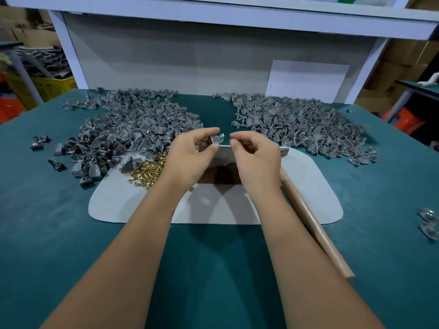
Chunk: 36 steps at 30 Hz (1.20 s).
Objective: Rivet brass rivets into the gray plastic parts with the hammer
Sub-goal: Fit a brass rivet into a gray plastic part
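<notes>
My left hand [192, 155] pinches one gray plastic part [217, 138] between thumb and fingers, above the pale work pad [133, 200]. My right hand [256, 155] is just right of it, thumb and forefinger pinched together near the part; whether they hold a rivet is too small to tell. A heap of brass rivets [149, 169] lies on the pad under my left wrist. The hammer [316, 224] rests on the pad's right side, its wooden handle pointing toward me and its head partly hidden by my right hand.
Two large piles of gray parts lie on the green table, one at the back left [133, 124] and one at the back right [299, 124]. A dark metal block [223, 172] sits mid-pad between my hands. Two shiny parts [428, 224] lie at the right edge.
</notes>
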Tool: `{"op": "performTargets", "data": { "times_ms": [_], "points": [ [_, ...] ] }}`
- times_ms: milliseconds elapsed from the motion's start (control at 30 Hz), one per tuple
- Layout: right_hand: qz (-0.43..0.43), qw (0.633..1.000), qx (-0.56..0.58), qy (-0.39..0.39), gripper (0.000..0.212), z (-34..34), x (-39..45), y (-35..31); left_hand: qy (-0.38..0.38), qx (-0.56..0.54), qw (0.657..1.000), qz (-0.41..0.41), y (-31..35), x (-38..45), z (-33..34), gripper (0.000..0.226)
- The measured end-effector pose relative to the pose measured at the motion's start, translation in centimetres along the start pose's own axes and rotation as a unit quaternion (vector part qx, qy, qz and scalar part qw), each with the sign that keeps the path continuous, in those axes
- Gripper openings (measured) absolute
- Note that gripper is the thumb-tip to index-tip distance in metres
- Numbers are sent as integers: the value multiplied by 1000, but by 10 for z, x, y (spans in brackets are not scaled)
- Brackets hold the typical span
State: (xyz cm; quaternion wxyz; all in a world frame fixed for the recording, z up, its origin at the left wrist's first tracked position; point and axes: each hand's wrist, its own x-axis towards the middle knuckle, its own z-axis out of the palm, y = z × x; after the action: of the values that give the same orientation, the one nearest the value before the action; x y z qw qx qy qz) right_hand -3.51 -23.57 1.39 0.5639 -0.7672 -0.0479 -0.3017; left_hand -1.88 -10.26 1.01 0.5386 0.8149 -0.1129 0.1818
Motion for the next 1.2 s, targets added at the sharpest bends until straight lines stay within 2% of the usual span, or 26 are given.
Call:
{"op": "performTargets", "data": {
  "times_ms": [133, 267, 400, 567, 700, 833, 1033, 1200],
  "points": [
    [-10, 1000, -5, -11, 17, -1, 1, 1, -6, 83, 996, 29, -1, -4, 0, 35],
    [-14, 999, -19, -27, 16, 0, 0, 3, -6, 83, 996, 34, -1, -6, 4, 32],
    [-7, 999, -13, -36, 19, 2, -2, 4, 3, 22, 1000, 5, -1, -7, 9, 27],
    [3, 1000, 1, -30, 18, 2, -1, 5, -3, -54, 999, -8, -2, -7, 13, 30],
    [2, 999, 3, -36, 17, 3, -2, 4, -3, -73, 997, -2, -3, -7, 11, 28],
    [-6, 1000, -9, -22, 19, 1, -1, 4, -43, -38, 998, 14, -1, -7, 7, 32],
    [13, 998, -22, -50, 12, 0, 0, 3, -57, -113, 991, -33, -3, -8, 6, 38],
    [31, 998, -18, -57, 11, -2, 2, 4, -41, -182, 980, -70, -5, -9, 5, 20]
  ]
}}
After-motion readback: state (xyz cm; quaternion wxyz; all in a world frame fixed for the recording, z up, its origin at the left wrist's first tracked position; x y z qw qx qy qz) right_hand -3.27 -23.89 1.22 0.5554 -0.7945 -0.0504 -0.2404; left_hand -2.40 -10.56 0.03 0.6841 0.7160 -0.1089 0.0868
